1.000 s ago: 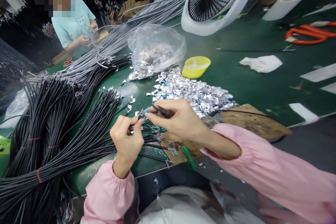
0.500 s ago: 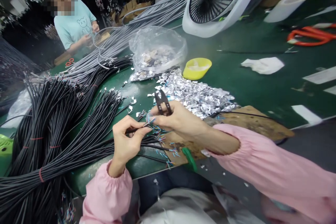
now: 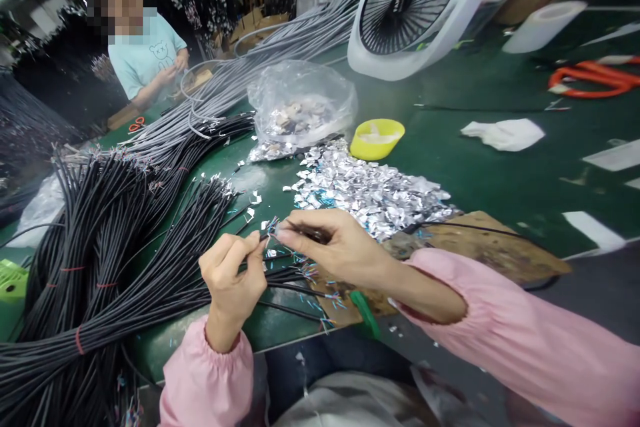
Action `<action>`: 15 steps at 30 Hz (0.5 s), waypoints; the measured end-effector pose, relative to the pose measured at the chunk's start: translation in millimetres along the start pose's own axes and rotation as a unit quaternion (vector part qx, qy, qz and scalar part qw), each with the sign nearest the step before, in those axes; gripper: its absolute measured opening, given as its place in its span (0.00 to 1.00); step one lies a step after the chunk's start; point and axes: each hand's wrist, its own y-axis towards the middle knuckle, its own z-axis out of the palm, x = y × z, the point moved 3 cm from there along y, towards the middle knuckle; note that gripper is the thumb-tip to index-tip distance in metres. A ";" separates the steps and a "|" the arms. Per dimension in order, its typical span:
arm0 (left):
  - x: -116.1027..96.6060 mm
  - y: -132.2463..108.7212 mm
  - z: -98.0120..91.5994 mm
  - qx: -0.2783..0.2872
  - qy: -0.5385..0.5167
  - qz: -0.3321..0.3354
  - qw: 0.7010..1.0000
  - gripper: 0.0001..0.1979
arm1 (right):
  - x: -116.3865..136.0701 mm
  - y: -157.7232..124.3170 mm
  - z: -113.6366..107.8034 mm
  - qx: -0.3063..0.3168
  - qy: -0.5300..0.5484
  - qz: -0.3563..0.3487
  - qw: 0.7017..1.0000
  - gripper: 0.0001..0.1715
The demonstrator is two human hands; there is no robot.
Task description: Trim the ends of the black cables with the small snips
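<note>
My left hand (image 3: 234,273) is closed, pinching the end of a black cable (image 3: 264,236) between thumb and fingers. Thin coloured wires (image 3: 273,223) fan out from that end. Just to the right, my right hand (image 3: 333,240) has its thumb and forefinger at the stripped end, nearly touching the left fingertips. Tucked in the right palm is a dark wire stripper (image 3: 314,232), mostly hidden by the fingers. Below my hands lie more black cables (image 3: 290,278) with bared coloured ends.
Bundled black cables (image 3: 100,227) fill the left. Foil scraps (image 3: 370,187) are heaped beyond my right hand, near a yellow cup (image 3: 376,140), a plastic bag (image 3: 303,103) and a fan (image 3: 410,7). Orange-handled scissors (image 3: 593,79) lie far right. A co-worker (image 3: 147,57) sits across the table.
The wire stripper, whose jaws stood up above my right hand, has turned down into the palm. My left hand has shifted slightly left and down with the cable.
</note>
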 end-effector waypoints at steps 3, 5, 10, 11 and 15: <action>-0.3 0.8 -1.5 -0.009 -0.004 -0.003 1.000 0.07 | -2.4 -1.4 -4.4 -0.059 -0.046 -0.021 0.997 0.21; -0.9 1.2 -2.2 -0.013 -0.001 -0.003 1.000 0.07 | -1.9 -2.1 -5.5 -0.061 -0.069 -0.043 0.995 0.20; -1.2 0.9 -2.7 -0.019 0.006 0.004 1.000 0.08 | 1.5 -2.1 -2.4 0.010 -0.053 -0.051 0.997 0.17; -1.0 0.8 -2.6 -0.019 0.008 0.005 1.000 0.08 | 2.0 -1.9 -2.4 0.014 -0.047 -0.050 0.998 0.17; -0.8 0.7 -2.7 -0.019 0.009 0.005 1.000 0.08 | 1.7 -1.1 -3.1 0.028 -0.042 -0.041 0.998 0.17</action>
